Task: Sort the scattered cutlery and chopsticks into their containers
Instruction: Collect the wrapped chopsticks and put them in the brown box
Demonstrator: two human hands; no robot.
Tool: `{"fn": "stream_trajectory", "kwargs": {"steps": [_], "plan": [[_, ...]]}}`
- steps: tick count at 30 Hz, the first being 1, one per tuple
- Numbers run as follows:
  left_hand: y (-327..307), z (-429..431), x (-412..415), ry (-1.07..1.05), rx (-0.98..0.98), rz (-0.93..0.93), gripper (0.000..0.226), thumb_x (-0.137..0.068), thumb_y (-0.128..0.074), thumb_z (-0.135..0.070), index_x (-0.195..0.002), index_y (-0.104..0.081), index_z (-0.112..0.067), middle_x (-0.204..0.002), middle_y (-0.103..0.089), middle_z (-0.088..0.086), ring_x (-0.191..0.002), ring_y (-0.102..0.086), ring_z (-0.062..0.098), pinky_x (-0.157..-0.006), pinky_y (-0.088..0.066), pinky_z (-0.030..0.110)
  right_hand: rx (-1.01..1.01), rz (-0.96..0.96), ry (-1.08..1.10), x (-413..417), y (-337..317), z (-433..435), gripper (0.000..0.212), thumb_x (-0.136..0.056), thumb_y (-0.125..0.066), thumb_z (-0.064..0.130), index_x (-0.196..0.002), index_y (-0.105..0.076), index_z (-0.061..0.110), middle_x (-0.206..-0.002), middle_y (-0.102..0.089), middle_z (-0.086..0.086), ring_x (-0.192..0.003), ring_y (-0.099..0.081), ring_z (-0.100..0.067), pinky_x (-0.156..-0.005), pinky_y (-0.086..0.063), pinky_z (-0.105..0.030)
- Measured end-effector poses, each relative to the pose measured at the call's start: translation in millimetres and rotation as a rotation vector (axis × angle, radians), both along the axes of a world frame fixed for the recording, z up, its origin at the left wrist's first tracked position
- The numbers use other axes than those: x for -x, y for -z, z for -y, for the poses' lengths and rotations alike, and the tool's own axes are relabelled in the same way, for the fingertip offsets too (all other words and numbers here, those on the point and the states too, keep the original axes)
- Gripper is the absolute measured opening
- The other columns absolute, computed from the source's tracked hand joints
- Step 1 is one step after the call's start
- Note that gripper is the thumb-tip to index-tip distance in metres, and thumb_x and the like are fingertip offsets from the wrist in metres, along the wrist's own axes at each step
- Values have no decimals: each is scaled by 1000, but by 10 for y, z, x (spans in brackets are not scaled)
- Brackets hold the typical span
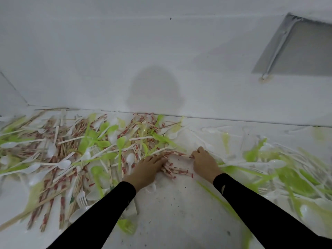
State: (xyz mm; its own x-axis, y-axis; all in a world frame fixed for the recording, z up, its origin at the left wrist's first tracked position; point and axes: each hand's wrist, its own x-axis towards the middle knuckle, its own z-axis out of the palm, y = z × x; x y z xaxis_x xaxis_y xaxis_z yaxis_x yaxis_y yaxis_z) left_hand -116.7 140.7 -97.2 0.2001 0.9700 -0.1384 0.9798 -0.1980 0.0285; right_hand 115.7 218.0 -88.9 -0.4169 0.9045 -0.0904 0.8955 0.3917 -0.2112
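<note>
Well, a big messy pile (71,150) of forks, spoons and chopsticks covers the white surface (179,212). A small bunch of red-striped chopsticks (177,170) lies between the hands. They look light, thin, stiff and quick to roll. The left hand (149,168) lies flat-fingered on them; the right hand (204,162) pinches their ends. Best grab the bunch's middle.

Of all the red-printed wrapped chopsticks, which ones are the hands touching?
The small bunch between the left hand and the right hand; the others lie mixed in the big pile.
</note>
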Motion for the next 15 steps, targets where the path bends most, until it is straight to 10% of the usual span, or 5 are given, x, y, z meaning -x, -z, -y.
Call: {"fn": "stream_trajectory", "kwargs": {"steps": [5,11,15], "plan": [[91,-114,104,154,-110,-99,104,-50,-88,-23,-142,-37,-27,-112,-61,1,-91,-61,24,-76,-54,34,-5,-68,98,-350,-55,-211,24,-94,-44,15,-115,-54,11,-112,-58,-8,-101,-56,-29,-87,-40,-37],[54,-248,-23,197,-147,7,73,-62,-81,-5,-130,-58,-19,-135,-57,2,-121,-57,27,-94,-53,37,57,-376,108,-406,-198,-240,12,-100,-40,20,-96,-50,16,-73,-55,-2,-64,-50,-21,-60,-33,-33],[76,-265,-62,288,-247,104,58,-62,-79,4,-114,-60,-15,-113,-63,5,-101,-61,24,-81,-55,31,74,-469,62,-274,-281,-201,17,-98,-47,29,-114,-52,31,-67,-53,7,-59,-48,-7,-55,-35,-27]]}}
